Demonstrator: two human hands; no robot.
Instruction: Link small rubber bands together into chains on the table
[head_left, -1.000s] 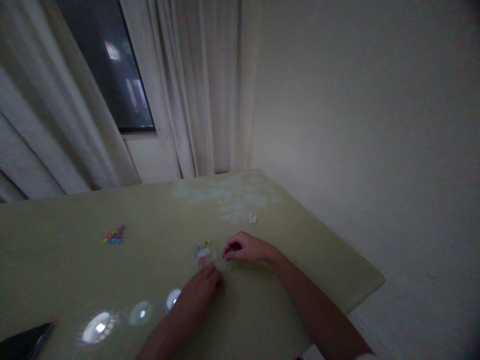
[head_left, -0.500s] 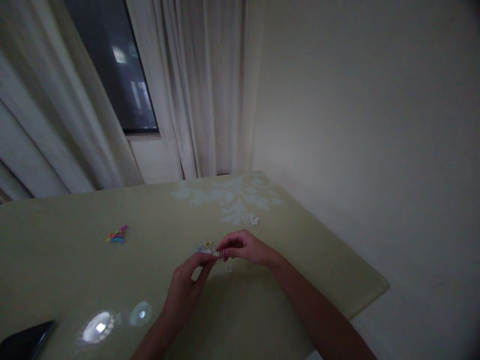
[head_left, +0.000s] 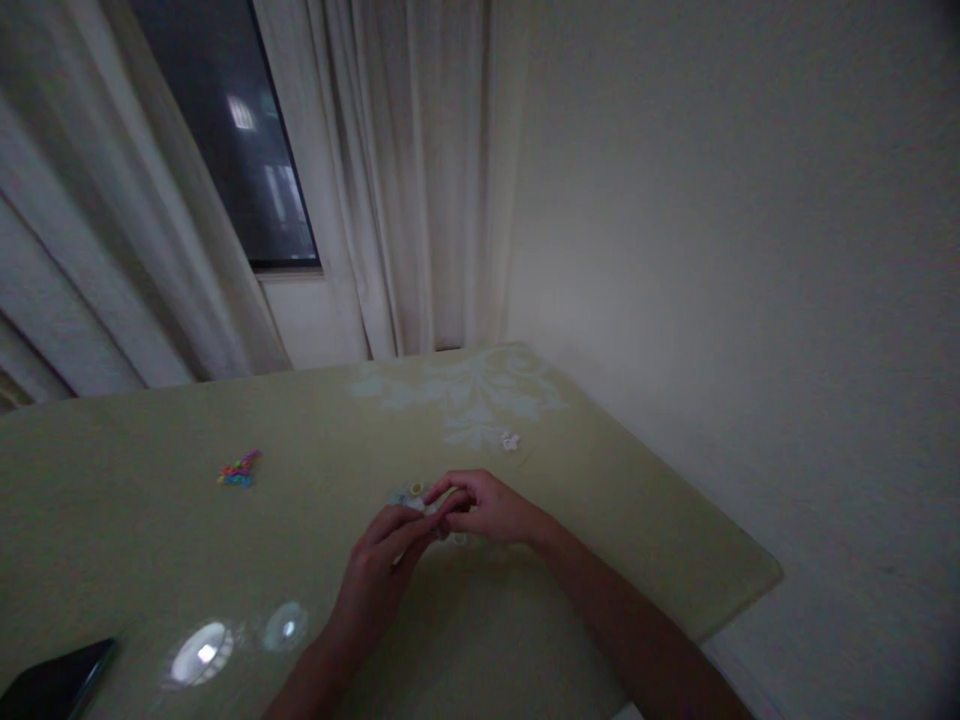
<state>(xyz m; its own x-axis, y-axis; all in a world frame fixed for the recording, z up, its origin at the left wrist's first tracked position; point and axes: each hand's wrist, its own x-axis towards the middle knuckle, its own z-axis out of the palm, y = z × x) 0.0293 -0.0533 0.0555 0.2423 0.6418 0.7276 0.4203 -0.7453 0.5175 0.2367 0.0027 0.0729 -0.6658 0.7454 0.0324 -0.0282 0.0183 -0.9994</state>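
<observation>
My left hand (head_left: 382, 560) and my right hand (head_left: 487, 508) meet low over the table, fingertips pressed together. Both are closed in a pinch, and whatever small thing lies between the fingers is hidden by them. Just behind the fingertips lie a yellow ring (head_left: 416, 489) and some small pale pieces (head_left: 397, 497). A whitish ring (head_left: 459, 539) rests on the table right under my right hand, partly covered by it.
A greenish table (head_left: 480, 640) with a pale floral pattern stands against the wall. Small colourful pieces (head_left: 240, 469) lie in a heap at left, a small white piece (head_left: 510, 441) beyond my right hand. A dark flat device (head_left: 56, 680) sits at the lower left.
My hands have closed in on each other, and my right fingers have come down over the left fingertips. The small reddish, pale-edged thing seen between them before is now covered.
</observation>
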